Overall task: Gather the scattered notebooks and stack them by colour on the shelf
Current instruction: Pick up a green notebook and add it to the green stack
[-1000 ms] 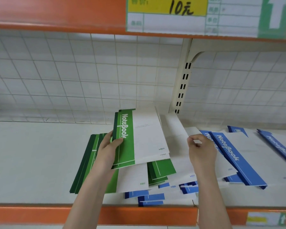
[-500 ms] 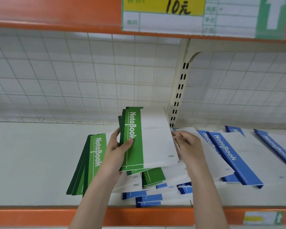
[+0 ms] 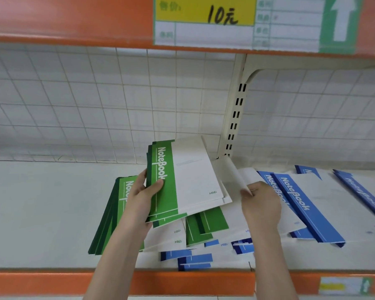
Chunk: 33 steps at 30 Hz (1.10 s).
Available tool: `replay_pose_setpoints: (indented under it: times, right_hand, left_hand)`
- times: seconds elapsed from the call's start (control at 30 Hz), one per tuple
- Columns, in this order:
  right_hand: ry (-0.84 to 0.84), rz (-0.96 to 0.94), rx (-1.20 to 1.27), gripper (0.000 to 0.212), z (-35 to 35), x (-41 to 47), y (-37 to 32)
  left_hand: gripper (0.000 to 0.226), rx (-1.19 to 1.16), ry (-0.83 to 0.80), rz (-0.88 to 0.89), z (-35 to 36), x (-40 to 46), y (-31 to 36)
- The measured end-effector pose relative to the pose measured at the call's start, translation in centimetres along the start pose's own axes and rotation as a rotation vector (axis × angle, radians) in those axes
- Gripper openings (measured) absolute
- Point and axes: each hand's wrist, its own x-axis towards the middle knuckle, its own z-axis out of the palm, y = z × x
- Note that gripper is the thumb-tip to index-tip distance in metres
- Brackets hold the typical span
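Observation:
My left hand (image 3: 143,195) grips a small bundle of green notebooks (image 3: 182,176) by the spine, lifted above the shelf (image 3: 41,202). Under it lies a slanted stack of green notebooks (image 3: 117,213) and a mixed heap of green and blue ones (image 3: 204,239). My right hand (image 3: 260,204) pinches the edge of a white notebook cover (image 3: 232,172), lifting it off the heap. Blue notebooks (image 3: 301,204) lie spread out to the right.
A slotted cream upright (image 3: 234,118) stands at the back centre in front of a white wire grid wall (image 3: 95,105). An orange upper shelf edge carries a price label (image 3: 204,18). The orange front rail (image 3: 182,282) runs below.
My left hand has raised the green bundle slightly and steadied it. My right hand moved right from the bundle's edge and now lifts a white cover from the heap.

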Motion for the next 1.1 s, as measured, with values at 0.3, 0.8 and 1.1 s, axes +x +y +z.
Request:
replay_pose_setpoints:
  times: [0.3, 0.8, 1.1]
  right_hand:
    - [-0.234, 0.086, 0.511, 0.011, -0.5, -0.1, -1.5]
    - [-0.614, -0.137, 0.631, 0.017, -2.6, -1.5, -2.3]
    - [-0.470, -0.345, 0.891, 0.027, -2.4, -2.7, -4.0]
  left_hand:
    - [0.044, 0.154, 0.047, 0.074, 0.7, 0.0, 0.0]
    - [0.051, 0.367, -0.209, 0.341, 2.1, -1.0, -0.6]
    - [0.027, 0.393, -0.204, 0.689, 3.5, -2.7, 2.3]
